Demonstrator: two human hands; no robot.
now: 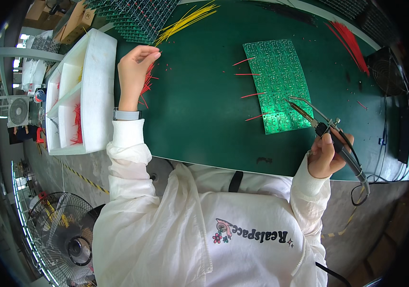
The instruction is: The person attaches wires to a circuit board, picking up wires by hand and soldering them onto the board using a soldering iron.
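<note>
I see the left hand (135,71) reaching forward over the green work mat (199,110), fingers pinched narrow on a small bundle of short red wires (146,85) lying at the mat's left edge. Just beside that hand sits a white foam tray (100,62) with several compartments; the near compartment holds more red wire pieces (76,125), while the contents of the far compartments I cannot make out. The right hand (327,155) is closed around the handle of a soldering iron (326,129), whose tip rests over the lower right part of a green circuit board panel (276,81). Four red wires (248,76) project from the panel's left edge. A bundle of yellow wires (185,21) lies at the far side of the mat.
</note>
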